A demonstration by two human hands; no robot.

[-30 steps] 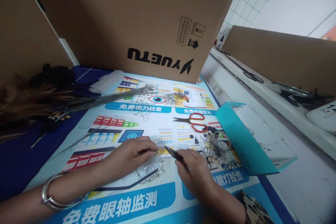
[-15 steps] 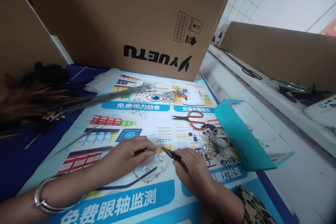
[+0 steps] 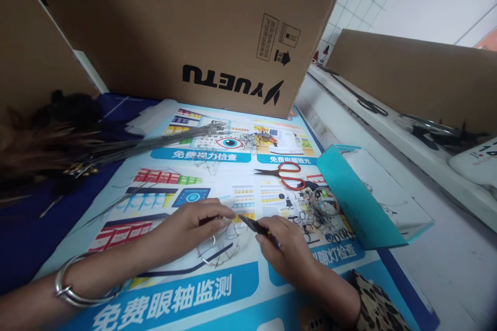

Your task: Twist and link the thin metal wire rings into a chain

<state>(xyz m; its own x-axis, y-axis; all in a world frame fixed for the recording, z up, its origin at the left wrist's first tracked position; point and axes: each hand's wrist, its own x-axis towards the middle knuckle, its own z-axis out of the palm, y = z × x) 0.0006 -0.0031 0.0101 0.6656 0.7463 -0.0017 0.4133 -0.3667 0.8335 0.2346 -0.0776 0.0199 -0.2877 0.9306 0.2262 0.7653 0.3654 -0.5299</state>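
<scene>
My left hand (image 3: 190, 225) pinches the top of a thin wire frame (image 3: 217, 248) that lies on the printed poster (image 3: 174, 295). A silver bangle (image 3: 72, 289) sits on that wrist. My right hand (image 3: 289, 251) is closed round small dark pliers (image 3: 250, 224). Their tip points left and meets the wire right next to my left fingertips. Both hands rest low over the poster near its front half.
Red-handled scissors (image 3: 285, 176) and a heap of small metal rings (image 3: 316, 212) lie just right of my hands. A teal box lid (image 3: 349, 201) leans at the right. Long wire rods (image 3: 155, 142), feathers (image 3: 42, 145) and a big cardboard box (image 3: 202, 31) stand behind.
The pliers' tip has moved a little left, closer to my left fingertips. The wire frame has shifted slightly under my left hand. Little else differs.
</scene>
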